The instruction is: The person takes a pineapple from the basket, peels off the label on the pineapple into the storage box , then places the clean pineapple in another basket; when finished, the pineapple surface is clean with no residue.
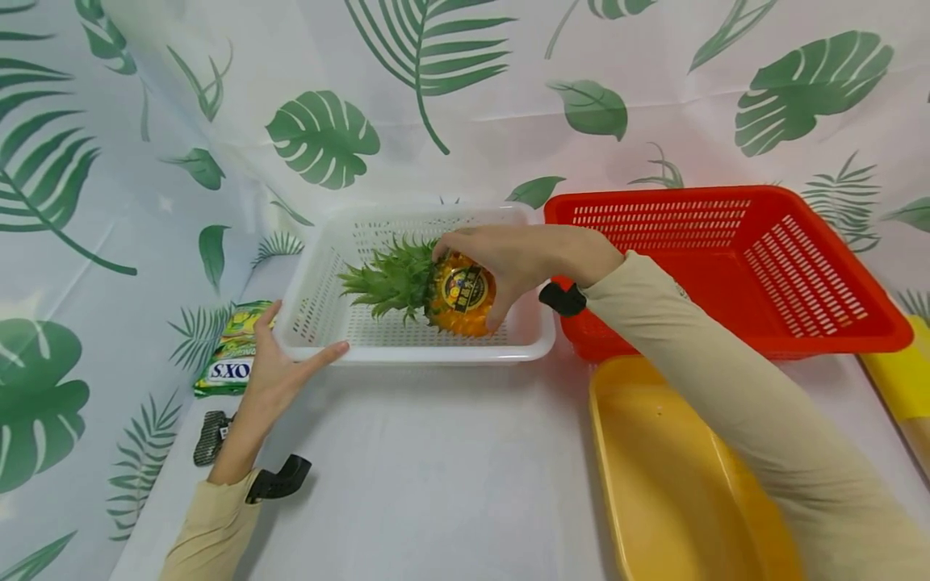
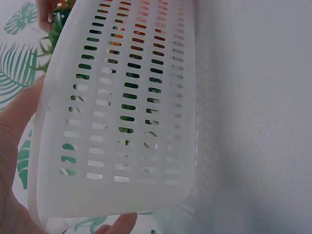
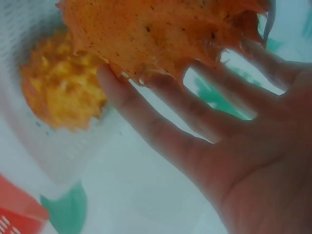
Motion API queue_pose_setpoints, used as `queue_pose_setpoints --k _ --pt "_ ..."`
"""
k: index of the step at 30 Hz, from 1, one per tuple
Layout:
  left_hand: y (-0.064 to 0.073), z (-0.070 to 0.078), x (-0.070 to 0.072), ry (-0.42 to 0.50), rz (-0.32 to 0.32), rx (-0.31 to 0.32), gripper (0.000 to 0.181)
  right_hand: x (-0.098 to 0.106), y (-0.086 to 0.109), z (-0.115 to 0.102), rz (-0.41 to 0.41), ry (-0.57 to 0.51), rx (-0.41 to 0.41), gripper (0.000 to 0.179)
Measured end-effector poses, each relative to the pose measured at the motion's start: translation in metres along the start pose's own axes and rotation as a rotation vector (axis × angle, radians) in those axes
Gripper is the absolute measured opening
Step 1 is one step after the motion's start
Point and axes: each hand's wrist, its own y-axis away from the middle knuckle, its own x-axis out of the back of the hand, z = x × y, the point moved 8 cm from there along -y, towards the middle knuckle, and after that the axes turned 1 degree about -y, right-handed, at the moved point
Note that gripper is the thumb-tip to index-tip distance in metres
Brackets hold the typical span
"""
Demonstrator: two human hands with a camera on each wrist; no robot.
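Inside the white slotted basket [image 1: 425, 353] lies a pineapple [image 1: 462, 315] with an orange, spiky body and a round black-and-gold label. Its green leafy crown [image 1: 388, 278] points left. My right hand [image 1: 519, 254] grips the body from above, fingers on the far side and thumb on the near side. In the right wrist view, a second spiky yellow-orange fruit [image 3: 63, 83] sits in the basket beyond my fingertips; in the head view my hand hides it. Around the basket's front left corner, my left hand [image 1: 279, 371] has its thumb along the front rim and fingers at the left side.
A red slotted basket [image 1: 821, 353] stands to the right, with a yellow tray [image 1: 610, 476] in front of it under my right forearm. At the left are a green-and-yellow packet [image 1: 228, 355] and a small dark object [image 1: 211, 438]. A leaf-print cloth [image 1: 472, 169] rises behind.
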Motion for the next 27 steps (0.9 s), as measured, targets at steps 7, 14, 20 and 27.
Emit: queue_pose_setpoints --k 7,14,20,27 --pt "0.001 0.001 -0.003 0.018 -0.003 -0.005 0.122 0.018 0.03 -0.021 0.032 0.031 0.036 0.092" --pt "0.001 0.001 -0.001 -0.001 -0.003 -0.007 0.122 0.022 0.056 -0.045 0.026 0.091 0.06 0.093" --pt "0.002 0.001 -0.002 -0.006 -0.021 -0.018 0.121 0.01 0.078 -0.06 -0.006 0.067 0.07 0.097" --pt "0.003 0.002 -0.002 -0.001 -0.031 -0.032 0.119 -0.014 0.098 -0.069 -0.038 0.012 0.098 0.099"
